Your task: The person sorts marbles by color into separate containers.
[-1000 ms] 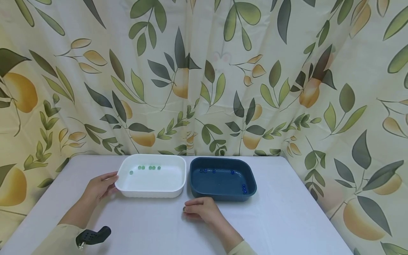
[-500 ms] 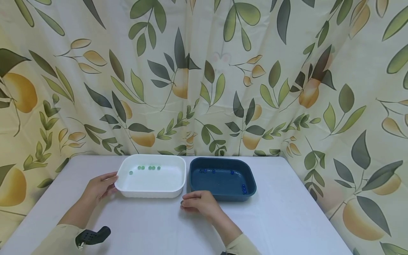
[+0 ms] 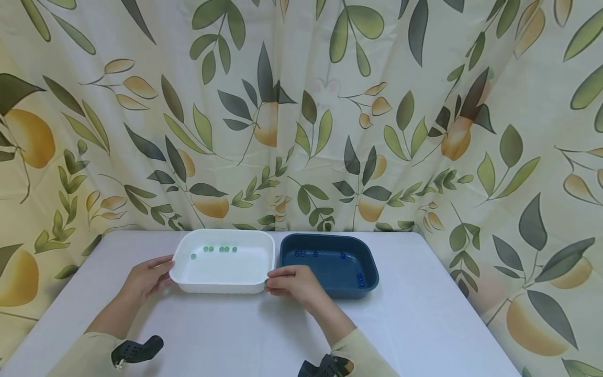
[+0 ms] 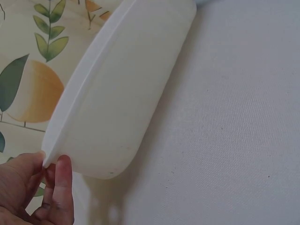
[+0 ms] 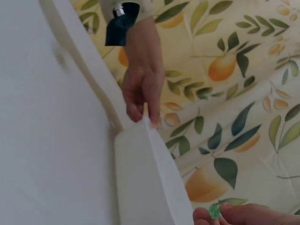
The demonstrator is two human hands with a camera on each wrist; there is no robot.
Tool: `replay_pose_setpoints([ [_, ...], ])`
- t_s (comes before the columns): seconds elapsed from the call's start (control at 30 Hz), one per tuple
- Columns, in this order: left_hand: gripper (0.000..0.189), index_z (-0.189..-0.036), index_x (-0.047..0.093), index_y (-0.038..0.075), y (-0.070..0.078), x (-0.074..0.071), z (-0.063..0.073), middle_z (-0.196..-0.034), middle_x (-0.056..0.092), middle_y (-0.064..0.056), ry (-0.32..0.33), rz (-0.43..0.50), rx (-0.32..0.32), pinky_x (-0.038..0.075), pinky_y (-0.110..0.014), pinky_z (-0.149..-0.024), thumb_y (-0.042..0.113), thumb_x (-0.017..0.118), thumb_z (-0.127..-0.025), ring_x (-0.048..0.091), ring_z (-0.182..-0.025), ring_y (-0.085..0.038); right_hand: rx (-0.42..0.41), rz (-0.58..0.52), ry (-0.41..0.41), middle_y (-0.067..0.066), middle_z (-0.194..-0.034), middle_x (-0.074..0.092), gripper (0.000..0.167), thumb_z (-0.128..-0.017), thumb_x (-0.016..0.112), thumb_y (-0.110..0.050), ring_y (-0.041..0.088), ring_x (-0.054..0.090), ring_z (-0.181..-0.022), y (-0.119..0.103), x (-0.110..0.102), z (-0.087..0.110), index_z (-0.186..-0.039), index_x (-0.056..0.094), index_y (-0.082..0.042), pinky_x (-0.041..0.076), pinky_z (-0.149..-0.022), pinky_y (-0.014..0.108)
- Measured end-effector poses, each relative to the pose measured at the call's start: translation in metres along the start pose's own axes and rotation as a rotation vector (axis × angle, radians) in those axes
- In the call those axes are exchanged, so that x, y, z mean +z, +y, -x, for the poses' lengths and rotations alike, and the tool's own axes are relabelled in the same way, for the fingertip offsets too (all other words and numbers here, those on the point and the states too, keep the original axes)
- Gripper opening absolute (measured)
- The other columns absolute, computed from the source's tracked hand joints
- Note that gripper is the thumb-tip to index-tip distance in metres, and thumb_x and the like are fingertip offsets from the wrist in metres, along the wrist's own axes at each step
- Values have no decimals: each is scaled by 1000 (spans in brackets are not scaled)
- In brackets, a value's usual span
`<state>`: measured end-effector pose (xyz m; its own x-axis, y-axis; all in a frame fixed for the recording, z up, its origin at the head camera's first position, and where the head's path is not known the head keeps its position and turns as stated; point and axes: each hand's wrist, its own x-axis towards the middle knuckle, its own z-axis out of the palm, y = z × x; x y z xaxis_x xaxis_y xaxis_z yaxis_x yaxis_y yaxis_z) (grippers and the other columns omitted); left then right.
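Note:
My left hand (image 3: 147, 276) pinches the left rim of a white plastic tray (image 3: 223, 271) between thumb and fingers, as the left wrist view also shows. Several green glass marbles (image 3: 225, 249) lie in this tray toward its back and left. With thumb and fingertips my right hand (image 3: 298, 284) pinches one more green marble (image 5: 214, 211), plain in the right wrist view. That hand is at the white tray's front right corner and overlaps the near left part of a dark blue tray (image 3: 320, 273). Several blue marbles (image 3: 360, 280) sit in the blue tray.
Both trays stand side by side with a narrow gap, near the back edge of a table with a white cloth (image 3: 212, 335). A leaf-and-fruit patterned curtain (image 3: 301, 131) hangs behind. Black straps (image 3: 136, 350) are worn on both wrists.
My right hand has moved forward and slightly left from the cloth before the trays to the white tray's corner, carrying the green marble. The left hand keeps its grip on the rim.

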<state>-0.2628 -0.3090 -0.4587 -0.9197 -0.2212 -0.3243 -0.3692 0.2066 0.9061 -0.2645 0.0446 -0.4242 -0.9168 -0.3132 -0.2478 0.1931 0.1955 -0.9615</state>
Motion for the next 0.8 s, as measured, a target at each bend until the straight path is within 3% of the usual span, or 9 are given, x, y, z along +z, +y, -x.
replay_pose_setpoints([
  [0.13, 57, -145, 39, -7, -1, 0, -1, -142, 46, -30, -6, 8, 5, 59, -22, -74, 23, 58, -100, 64, -78, 1, -3, -3, 14, 13, -96, 75, 29, -87, 74, -10, 22, 74, -89, -4, -3, -6, -113, 70, 4, 60, -81, 31],
  [0.3, 58, -144, 40, -7, -4, -1, -5, -126, 59, -26, -1, 16, 8, 59, -22, -72, 23, 60, -99, 64, -76, 1, 5, -7, 33, 14, -99, 75, 32, -88, 73, -11, 25, 74, -91, -8, -4, -15, -115, 69, 5, 60, -82, 32],
  [0.63, 55, -143, 41, -8, 2, -1, 2, -95, 68, 1, 15, -1, 10, 57, -21, -67, 21, 58, -99, 64, -72, -2, 23, -34, 59, 15, -96, 75, 28, -87, 73, -7, 22, 74, -87, -14, 3, -35, -112, 69, 6, 60, -79, 29],
  [0.73, 55, -143, 41, -8, 3, -1, 3, -98, 69, -3, 16, 6, 7, 58, -21, -68, 20, 59, -99, 64, -72, -1, 32, -32, 81, 16, -95, 75, 25, -87, 73, -6, 21, 74, -85, -14, 4, -43, -109, 70, 5, 60, -77, 28],
  [0.8, 56, -143, 41, -8, 4, -1, 3, -107, 68, -12, 12, 12, -3, 58, -21, -69, 21, 59, -99, 64, -73, -1, 35, -15, 97, 16, -95, 75, 24, -87, 73, -6, 21, 74, -84, -14, 5, -48, -108, 71, 5, 60, -76, 27],
])
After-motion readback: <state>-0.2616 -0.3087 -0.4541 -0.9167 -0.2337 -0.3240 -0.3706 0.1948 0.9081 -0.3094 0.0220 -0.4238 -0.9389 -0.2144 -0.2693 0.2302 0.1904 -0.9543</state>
